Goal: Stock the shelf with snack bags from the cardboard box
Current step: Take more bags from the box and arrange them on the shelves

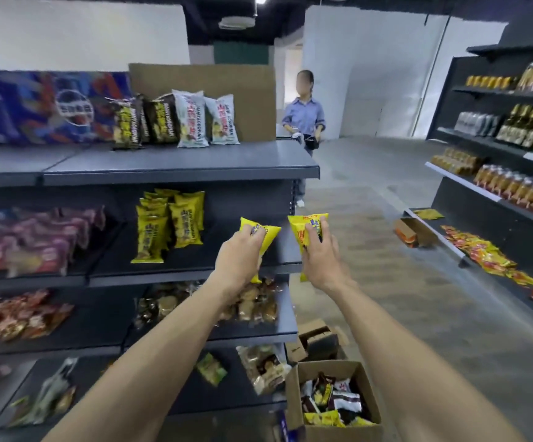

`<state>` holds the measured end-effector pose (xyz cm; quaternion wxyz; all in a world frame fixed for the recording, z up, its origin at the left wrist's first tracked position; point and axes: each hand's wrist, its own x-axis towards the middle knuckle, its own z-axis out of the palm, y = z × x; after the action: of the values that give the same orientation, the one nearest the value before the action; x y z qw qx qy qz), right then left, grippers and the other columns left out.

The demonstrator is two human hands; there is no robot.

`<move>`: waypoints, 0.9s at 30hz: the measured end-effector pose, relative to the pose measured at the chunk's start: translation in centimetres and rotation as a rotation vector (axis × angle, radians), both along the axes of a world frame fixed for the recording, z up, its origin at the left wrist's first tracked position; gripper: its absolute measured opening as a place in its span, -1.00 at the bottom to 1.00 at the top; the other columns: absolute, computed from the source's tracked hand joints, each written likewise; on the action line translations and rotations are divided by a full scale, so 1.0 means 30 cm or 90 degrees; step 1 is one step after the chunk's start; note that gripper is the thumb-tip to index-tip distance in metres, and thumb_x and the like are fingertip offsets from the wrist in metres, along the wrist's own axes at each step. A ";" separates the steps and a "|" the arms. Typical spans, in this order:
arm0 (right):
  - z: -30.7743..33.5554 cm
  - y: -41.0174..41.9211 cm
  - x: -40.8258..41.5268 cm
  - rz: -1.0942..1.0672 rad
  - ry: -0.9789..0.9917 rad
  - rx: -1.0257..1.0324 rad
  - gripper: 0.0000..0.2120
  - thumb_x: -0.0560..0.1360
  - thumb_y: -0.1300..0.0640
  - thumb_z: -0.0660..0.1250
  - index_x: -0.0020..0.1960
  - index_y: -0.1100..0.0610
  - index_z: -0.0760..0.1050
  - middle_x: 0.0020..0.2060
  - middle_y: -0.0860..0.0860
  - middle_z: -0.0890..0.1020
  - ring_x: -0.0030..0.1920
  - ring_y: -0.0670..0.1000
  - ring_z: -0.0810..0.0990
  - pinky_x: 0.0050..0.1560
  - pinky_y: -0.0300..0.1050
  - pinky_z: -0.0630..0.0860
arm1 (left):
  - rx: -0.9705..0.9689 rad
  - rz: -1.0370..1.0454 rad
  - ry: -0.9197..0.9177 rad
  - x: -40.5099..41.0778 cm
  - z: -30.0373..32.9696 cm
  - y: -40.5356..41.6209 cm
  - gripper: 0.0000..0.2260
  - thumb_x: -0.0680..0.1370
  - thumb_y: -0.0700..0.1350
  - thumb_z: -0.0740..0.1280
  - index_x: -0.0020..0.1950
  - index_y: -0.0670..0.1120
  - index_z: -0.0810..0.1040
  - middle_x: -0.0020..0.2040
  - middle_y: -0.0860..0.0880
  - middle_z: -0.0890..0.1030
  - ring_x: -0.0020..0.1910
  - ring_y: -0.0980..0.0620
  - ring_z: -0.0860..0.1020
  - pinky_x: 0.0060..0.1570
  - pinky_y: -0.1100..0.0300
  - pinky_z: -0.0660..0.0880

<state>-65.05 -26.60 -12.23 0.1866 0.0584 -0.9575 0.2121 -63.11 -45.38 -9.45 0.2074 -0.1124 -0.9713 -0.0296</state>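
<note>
A yellow snack bag (266,232) is gripped by the left hand (239,260), another yellow bag (306,232) by the right hand (321,256), before the second shelf (195,269); both bags' lower halves are hidden. The cardboard box (332,400) is cut off below.

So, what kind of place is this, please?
Most likely a small shop or a mock-up of one. Dark tiered shelves carry rows of snack bags, a second stocked rack faces them across the aisle, and an open cardboard box of more bags sits on the floor.
</note>
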 end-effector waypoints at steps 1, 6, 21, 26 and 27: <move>0.013 -0.065 0.014 0.014 0.001 -0.001 -0.48 0.55 0.27 0.18 0.49 0.11 0.20 0.56 0.17 0.01 0.37 0.31 0.26 0.28 0.15 0.33 | 0.008 0.014 0.004 0.030 0.005 -0.061 -0.60 0.52 -0.15 0.35 0.34 -0.08 0.38 0.16 -0.11 0.45 0.02 -0.16 0.56 -0.19 0.02 0.52; 0.049 -0.351 0.071 0.102 -0.014 0.022 -0.45 0.57 0.22 0.21 0.52 0.10 0.14 0.56 0.16 -0.02 0.42 0.31 0.20 0.29 0.23 0.35 | 0.006 0.084 0.027 0.145 0.020 -0.307 -0.57 0.54 -0.16 0.33 0.40 -0.09 0.35 0.18 -0.11 0.45 0.00 -0.13 0.58 -0.24 0.10 0.51; -0.019 -0.730 -0.102 0.180 -0.077 0.021 -0.42 0.61 0.19 0.18 0.55 0.03 0.02 0.57 0.08 -0.13 0.41 0.26 0.18 0.24 0.25 0.34 | 0.004 0.234 -0.039 0.079 -0.061 -0.685 -0.60 0.54 -0.14 0.34 0.36 -0.09 0.36 0.19 -0.15 0.45 0.02 -0.17 0.55 -0.25 0.07 0.41; -0.093 -0.795 -0.274 0.200 -0.077 0.003 -0.40 0.60 0.22 0.19 0.56 0.04 0.01 0.56 0.09 -0.04 0.36 0.30 0.24 0.21 0.26 0.38 | -0.008 0.257 -0.052 -0.077 -0.126 -0.761 -0.61 0.53 -0.17 0.33 0.35 -0.09 0.35 0.19 -0.13 0.44 0.01 -0.15 0.54 -0.31 0.13 0.35; -0.110 -0.805 -0.306 0.199 -0.065 -0.003 -0.40 0.60 0.21 0.19 0.56 0.05 0.03 0.56 0.09 -0.02 0.34 0.31 0.26 0.21 0.27 0.38 | -0.008 0.261 -0.052 -0.110 -0.137 -0.773 -0.60 0.54 -0.16 0.32 0.36 -0.09 0.34 0.19 -0.13 0.44 0.01 -0.15 0.54 -0.30 0.12 0.35</move>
<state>-74.24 -50.75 -15.53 0.1025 0.1957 -0.9444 0.2434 -66.39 -68.56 -13.58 0.1685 0.0873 -0.9817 0.0148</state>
